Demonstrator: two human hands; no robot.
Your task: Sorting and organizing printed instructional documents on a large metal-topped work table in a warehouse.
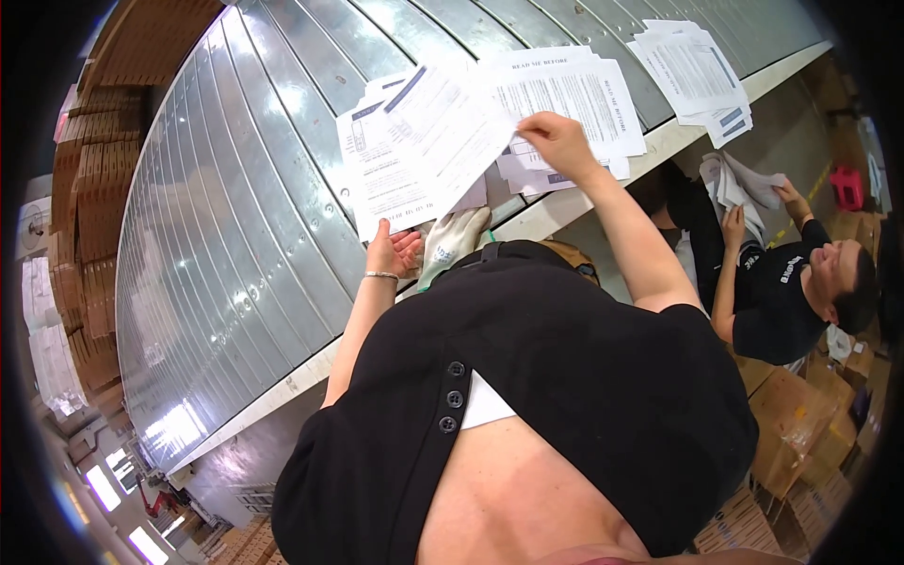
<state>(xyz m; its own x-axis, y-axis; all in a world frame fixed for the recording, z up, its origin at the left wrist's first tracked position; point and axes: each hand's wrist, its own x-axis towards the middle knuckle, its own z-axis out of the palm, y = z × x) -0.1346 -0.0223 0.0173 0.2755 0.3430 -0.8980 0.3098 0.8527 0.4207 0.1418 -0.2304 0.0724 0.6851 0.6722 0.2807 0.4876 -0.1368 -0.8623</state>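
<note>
My right hand (pixel 561 148) pinches the right corner of a printed sheet (pixel 452 118), which slants over other papers. Lower left, my left hand (pixel 391 252) has its thumb on the bottom edge of a printed paper stack (pixel 381 193), with curled fingers below that edge. The sheet in my right hand overlaps this stack. Beside my left hand lies a white work glove (pixel 454 243) with a green cuff edge. Just beyond my right hand, a spread pile of printed sheets (pixel 584 99) rests on the table.
The ribbed metal table (pixel 254 207) has a pale edge strip (pixel 659 146). Another paper pile (pixel 692 75) lies at the far right. A co-worker (pixel 786 282) at right holds papers (pixel 739 188). Cardboard stacks (pixel 94 207) stand left, boxes (pixel 791 424) lower right.
</note>
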